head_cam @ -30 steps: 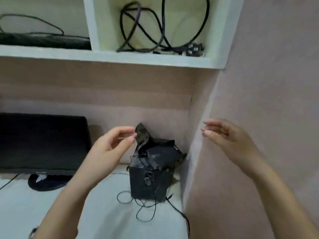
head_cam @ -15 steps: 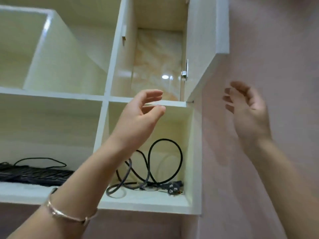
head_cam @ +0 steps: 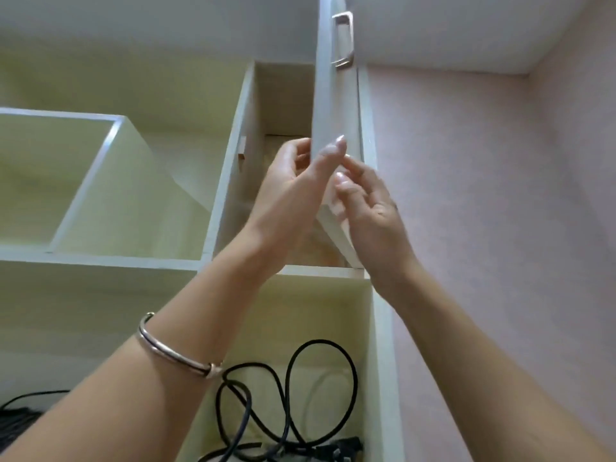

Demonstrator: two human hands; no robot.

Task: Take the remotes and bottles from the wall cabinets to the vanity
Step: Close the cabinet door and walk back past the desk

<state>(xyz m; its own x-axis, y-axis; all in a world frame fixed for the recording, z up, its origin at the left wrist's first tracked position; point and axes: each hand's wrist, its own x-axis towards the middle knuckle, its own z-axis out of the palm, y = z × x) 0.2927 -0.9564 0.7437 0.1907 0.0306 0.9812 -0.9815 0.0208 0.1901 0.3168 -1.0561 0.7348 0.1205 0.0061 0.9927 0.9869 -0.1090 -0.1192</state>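
**Cabinet door point(head_cam: 333, 95) held ajar**

Left hand point(head_cam: 293, 188) pinches its free edge, thumb outside; right hand point(head_cam: 373, 208), fingers loose, touches the face just beside (seemingly not gripping). It fronts the wall cabinet's point(head_cam: 226, 181) upper right compartment; black cable point(head_cam: 293, 395) below.

The scene is lit softly and evenly, and no hard shadows are cast. The shelves point(head_cam: 110, 181) at centre left are tinted yellow-green, the wall point(head_cam: 483, 211) at right pale pink. Straight lines are bowed near the frame edges. The left hand point(head_cam: 290, 191), right hand point(head_cam: 373, 211) and door point(head_cam: 333, 105) are slightly smeared by motion blur. A glint is seen on the bracelet point(head_cam: 166, 355) at lower left.
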